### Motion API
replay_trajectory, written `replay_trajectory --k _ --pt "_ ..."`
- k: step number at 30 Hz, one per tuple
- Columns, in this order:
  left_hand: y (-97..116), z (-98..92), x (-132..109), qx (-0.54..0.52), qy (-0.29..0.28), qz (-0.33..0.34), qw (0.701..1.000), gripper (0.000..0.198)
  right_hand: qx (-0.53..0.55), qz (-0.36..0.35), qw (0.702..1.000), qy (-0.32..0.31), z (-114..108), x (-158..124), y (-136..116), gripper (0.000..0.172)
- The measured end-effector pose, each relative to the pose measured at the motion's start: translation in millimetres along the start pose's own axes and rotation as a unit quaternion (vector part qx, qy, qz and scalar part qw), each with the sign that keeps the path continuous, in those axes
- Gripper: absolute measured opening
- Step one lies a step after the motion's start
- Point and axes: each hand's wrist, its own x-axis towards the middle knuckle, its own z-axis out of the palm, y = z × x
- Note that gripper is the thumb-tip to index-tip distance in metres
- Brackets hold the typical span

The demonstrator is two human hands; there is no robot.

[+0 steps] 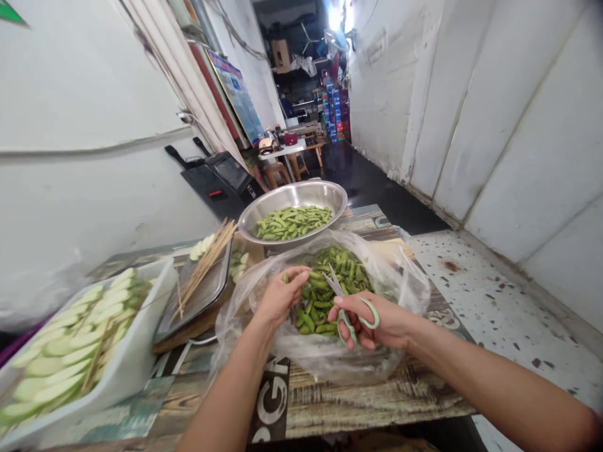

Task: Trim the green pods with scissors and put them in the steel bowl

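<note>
My right hand (372, 320) holds a pair of scissors (334, 281) with pale green handles, fingers through the loops and the blades apart, pointing up and left. My left hand (281, 292) is closed in a pinch at a green edamame pod (318, 276), close to the scissor tips. A bit of green also shows behind its fingers. Both hands are over an open clear plastic bag (391, 276) filled with edamame pods (348, 270). Just behind the bag, a steel bowl (330, 194) holds more pods (294, 223).
On the left, a white tub (162, 282) holds skewered pale green slices (66, 351). Beside it, wooden skewers (207, 267) lie across a metal tray (214, 285). All stand on a wood-patterned table (330, 408). A white wall (509, 125) runs along the right.
</note>
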Motion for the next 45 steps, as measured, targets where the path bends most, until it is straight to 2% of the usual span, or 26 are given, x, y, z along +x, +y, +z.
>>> replay_trajectory --k 3,8,15,24,31,39,45 --pt "2.3 -0.8 -4.2 0.026 0.038 0.037 0.998 0.028 -0.014 0.009 1.000 0.003 -1.9 -0.2 -0.5 0.036" --pt "10.0 4.0 -10.2 -0.036 0.001 0.029 0.999 0.026 -0.063 -0.004 0.998 0.020 -3.2 -1.8 -1.2 0.039" --pt "1.6 14.2 -10.8 -0.009 0.030 0.018 0.999 0.030 -0.124 -0.003 0.991 0.046 0.7 -3.0 -0.6 0.038" --pt "10.4 12.6 -19.1 -0.006 -0.072 -0.060 0.996 0.034 -0.245 0.016 0.968 0.052 3.5 -5.0 -0.4 0.032" --pt "9.6 7.0 -19.8 0.048 -0.157 -0.101 0.981 0.035 -0.285 -0.013 0.958 0.035 1.8 -8.1 -2.8 0.032" --pt "8.5 13.1 -24.6 0.073 -0.201 -0.124 0.969 0.034 -0.266 0.001 0.964 0.030 -1.1 -6.3 0.9 0.039" --pt "11.7 13.4 -25.5 0.053 -0.179 -0.115 0.976 0.036 -0.257 0.003 0.966 0.023 -0.9 -7.1 -2.7 0.041"
